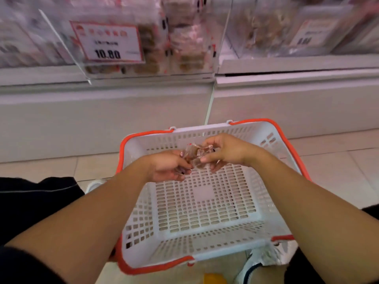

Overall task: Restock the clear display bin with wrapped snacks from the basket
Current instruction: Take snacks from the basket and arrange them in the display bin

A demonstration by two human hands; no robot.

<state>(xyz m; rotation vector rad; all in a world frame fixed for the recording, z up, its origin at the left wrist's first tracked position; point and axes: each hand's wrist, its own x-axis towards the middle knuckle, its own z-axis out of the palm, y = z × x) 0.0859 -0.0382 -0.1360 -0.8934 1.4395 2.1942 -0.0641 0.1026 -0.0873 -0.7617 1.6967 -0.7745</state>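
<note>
1. Both hands meet over the far half of the white basket [205, 238], which sits on the tiled floor [41, 167] in front of the display case.
2. Left hand [168, 167]: palm turned up, fingers curled, pinching the near-left end of the wrapped snacks [195, 157].
3. Right hand [225, 150]: back of hand up, thumb and fingers pinched on the far-right end of the same clear wrappers.
4. The snacks are brownish pieces in clear film, a small bunch held between the two hands, lifted off the basket floor. Long axis runs roughly from lower left to upper right; exact count of packets cannot be told.
5. Basket has orange handles [123, 152] folded down along the rim; its slotted bottom shows bare.
6. Clear display bin [184, 48] stands above on the white case [102, 111], holding stacked wrapped snacks, blurred.
7. A price tag [108, 44] reading 10.80 hangs on the bin's front.
8. Dark trousers [30, 201] at left; a white shoe [252, 267] near the basket's near corner.
</note>
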